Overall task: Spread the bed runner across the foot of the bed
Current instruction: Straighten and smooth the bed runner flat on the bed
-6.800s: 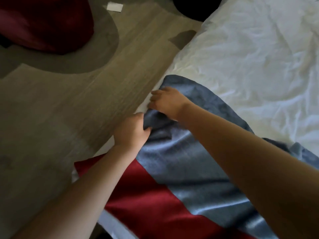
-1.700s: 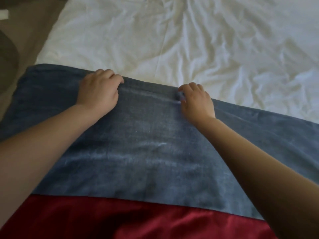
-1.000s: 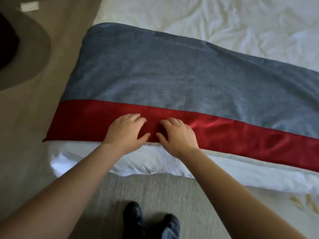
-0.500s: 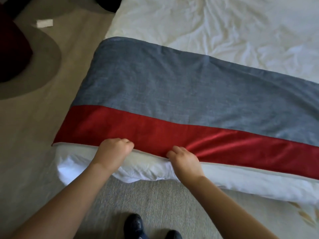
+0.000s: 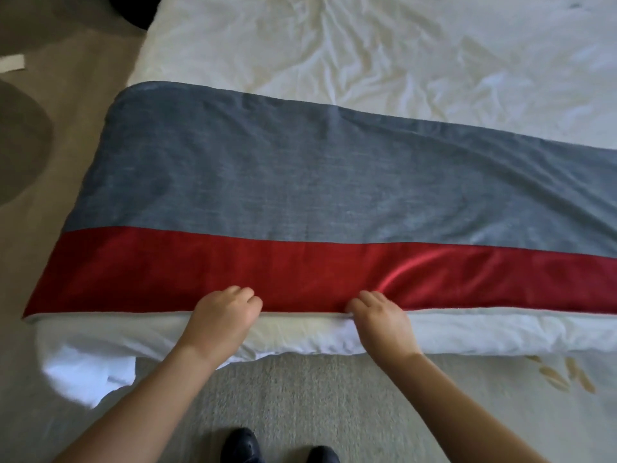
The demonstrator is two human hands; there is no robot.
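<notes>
Bed runner [image 5: 300, 182] lies flat across the foot of the bed [image 5: 367, 55], grey panel toward the head, red band [image 5: 167, 272] along the foot edge. Its left end hangs over the bed's left side; its right end runs out of frame. The grey edge sits slightly skewed on the wrinkled white sheet.

Left hand [image 5: 222, 317] is at the foot edge, fingers curled and pressed together, gripping the runner's hem. Right hand [image 5: 382, 320] is just beside it, same hem, fingers curled close together; the red fabric creases out from its fingertips. Both thumbs are hidden.

White duvet edge [image 5: 300, 335] shows below the hem, its left corner sagging off the bed. Beige carpet [image 5: 300, 396] at the bed's foot, black shoes [image 5: 243, 446] on it. White slip [image 5: 11, 63] on the floor left of the bed.
</notes>
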